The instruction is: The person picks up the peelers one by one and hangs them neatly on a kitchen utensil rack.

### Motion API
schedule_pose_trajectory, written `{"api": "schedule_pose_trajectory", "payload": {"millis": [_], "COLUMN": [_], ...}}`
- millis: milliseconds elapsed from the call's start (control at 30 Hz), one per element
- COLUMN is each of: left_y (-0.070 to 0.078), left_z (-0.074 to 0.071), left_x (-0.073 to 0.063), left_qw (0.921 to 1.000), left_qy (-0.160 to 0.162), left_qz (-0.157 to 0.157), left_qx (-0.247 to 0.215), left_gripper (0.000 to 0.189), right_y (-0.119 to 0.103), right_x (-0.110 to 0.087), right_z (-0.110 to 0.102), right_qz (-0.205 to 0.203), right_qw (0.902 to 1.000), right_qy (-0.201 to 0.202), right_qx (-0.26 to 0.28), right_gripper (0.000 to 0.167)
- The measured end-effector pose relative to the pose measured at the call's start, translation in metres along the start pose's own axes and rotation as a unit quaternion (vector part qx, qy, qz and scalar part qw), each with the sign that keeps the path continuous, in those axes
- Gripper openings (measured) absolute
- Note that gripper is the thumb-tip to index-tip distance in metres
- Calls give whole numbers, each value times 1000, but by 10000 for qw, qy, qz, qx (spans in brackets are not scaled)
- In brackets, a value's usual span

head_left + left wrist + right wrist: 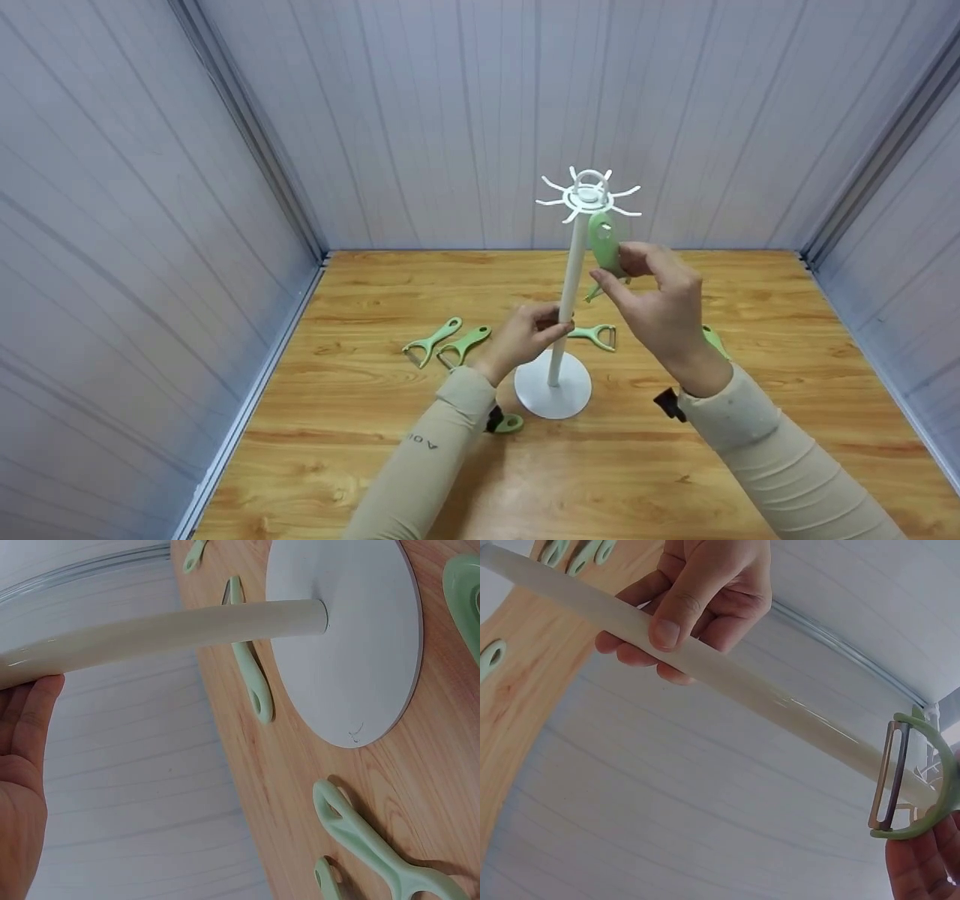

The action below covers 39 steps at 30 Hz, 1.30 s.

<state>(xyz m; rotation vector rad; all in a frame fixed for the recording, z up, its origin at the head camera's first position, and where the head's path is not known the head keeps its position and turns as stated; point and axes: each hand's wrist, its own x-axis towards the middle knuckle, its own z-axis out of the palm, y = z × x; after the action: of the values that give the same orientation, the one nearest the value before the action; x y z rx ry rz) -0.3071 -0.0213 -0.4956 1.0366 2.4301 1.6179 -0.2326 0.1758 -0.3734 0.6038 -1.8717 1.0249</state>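
A white stand has a round base point(553, 397), an upright pole point(573, 277) and a ring of curved hooks point(589, 198) on top. My left hand point(529, 336) grips the pole low down between thumb and fingers. My right hand point(664, 304) pinches a green Y-shaped peeler point(603, 244), its handle upward and the hole in it just below the hooks. In the right wrist view, that peeler's metal blade point(891, 776) points away from the fingers, near the top of the pole. The hooks carry nothing.
Several green peelers lie on the wooden table point(337, 420): a pair at left point(429, 343), one behind the pole point(598, 337), one beyond the right wrist point(715, 341) and one point(510, 423) partly hidden by the left sleeve. Pale panel walls point(480, 120) enclose the table.
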Motion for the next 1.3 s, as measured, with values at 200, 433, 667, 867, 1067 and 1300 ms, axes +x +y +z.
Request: {"api": "schedule_pose_trajectory", "payload": {"millis": [200, 433, 667, 867, 1067, 1300], "left_y": [-1, -1, -1, -1, -2, -1], "left_z": [1, 1, 2, 1, 1, 2], "left_x": [-1, -1, -2, -1, -2, -2], "left_qw": [10000, 10000, 9999, 9999, 9999, 9999], "left_qy": [48, 42, 71, 55, 98, 98], "left_qz": [29, 6, 135, 119, 48, 72], "left_qx": [12, 49, 67, 72, 85, 82], "left_gripper": [21, 22, 20, 22, 23, 22], "right_y": [-1, -1, 1, 10, 24, 40], "right_x": [-4, -8, -9, -14, -19, -29], "right_z": [1, 2, -3, -15, -24, -33], "right_qz": [90, 156, 205, 301, 409, 556], "right_qw": [9997, 9994, 9996, 9992, 9984, 9969], "right_qy": [-204, -308, -194, -173, -202, -218], "right_qx": [-31, -39, -52, -176, -348, -519], "right_gripper": [31, 29, 32, 33, 36, 40]}}
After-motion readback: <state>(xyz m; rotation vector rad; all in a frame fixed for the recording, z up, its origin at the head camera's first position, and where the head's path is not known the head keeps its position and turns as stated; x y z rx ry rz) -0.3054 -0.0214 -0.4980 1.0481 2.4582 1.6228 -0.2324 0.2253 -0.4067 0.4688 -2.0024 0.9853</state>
